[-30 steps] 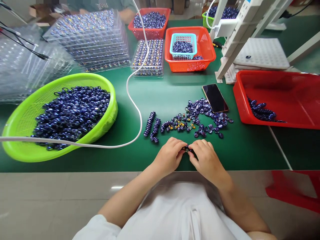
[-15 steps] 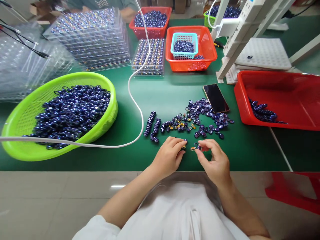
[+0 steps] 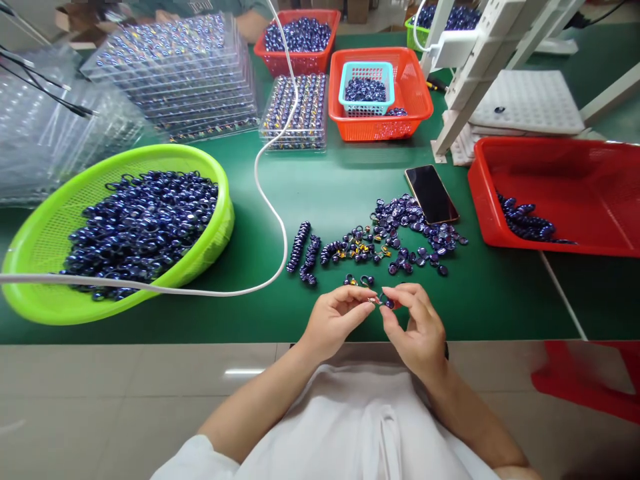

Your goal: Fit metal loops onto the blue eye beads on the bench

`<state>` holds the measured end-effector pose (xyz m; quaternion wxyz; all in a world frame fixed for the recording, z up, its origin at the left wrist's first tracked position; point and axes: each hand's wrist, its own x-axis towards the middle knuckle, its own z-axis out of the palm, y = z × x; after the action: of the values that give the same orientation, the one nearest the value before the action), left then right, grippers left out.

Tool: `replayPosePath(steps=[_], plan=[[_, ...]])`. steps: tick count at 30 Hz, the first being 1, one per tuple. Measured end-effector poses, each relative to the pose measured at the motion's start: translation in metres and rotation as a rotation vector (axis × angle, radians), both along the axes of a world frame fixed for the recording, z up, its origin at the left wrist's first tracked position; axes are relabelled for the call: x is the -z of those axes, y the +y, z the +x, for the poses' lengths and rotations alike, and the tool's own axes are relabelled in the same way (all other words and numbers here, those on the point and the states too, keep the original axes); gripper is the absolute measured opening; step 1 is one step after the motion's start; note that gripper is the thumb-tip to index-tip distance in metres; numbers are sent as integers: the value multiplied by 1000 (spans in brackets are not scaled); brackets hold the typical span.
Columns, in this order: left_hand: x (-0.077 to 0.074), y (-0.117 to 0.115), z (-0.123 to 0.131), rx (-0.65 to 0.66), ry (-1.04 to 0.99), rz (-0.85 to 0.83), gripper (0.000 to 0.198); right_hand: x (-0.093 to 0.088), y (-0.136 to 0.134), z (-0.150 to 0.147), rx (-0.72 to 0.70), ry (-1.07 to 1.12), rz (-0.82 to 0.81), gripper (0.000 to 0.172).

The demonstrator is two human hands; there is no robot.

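Observation:
Between its thumb and fingertips my right hand [image 3: 417, 327] pinches a shiny dark-blue looped piece [image 3: 386, 302]. My left hand [image 3: 336, 320] is closed at the fingertips on a small metallic part [image 3: 371, 300], which meets the looped piece; whether the two are joined I cannot tell. Just beyond my left fingers lie a few loose looped pieces [image 3: 367, 280], one with gold on it. Farther off is a cluster of blue pieces with gold parts [image 3: 361, 250], beside a spread of round dark-blue caps [image 3: 400, 215].
A green basket [image 3: 227, 220] heaped with blue pieces stands left, crossed by a white cable [image 3: 273, 208]. Stacked clear trays [image 3: 200, 87] and red bins [image 3: 420, 120] line the back. A phone [image 3: 431, 193] touches the caps; a large red bin [image 3: 590, 190] is at right.
My left hand has come off the table with a small metallic part, leaving looped pieces behind it. My right hand has shifted slightly left, and the fingertips now meet.

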<state>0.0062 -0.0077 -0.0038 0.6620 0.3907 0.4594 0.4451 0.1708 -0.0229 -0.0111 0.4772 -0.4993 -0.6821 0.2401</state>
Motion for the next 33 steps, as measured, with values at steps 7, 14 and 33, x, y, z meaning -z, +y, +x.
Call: replayPosePath(steps=[7,14,33], plan=[[-11,-4,-4,114,28,-7,23,-7,3,7,-207,-72,-10,42],[-3,-6,-6,124,-17,-36,32,-9,9,17,-325,-61,-70,22],[-3,-6,-16,388,193,-102,21,0,6,11,-434,-364,118,15]])
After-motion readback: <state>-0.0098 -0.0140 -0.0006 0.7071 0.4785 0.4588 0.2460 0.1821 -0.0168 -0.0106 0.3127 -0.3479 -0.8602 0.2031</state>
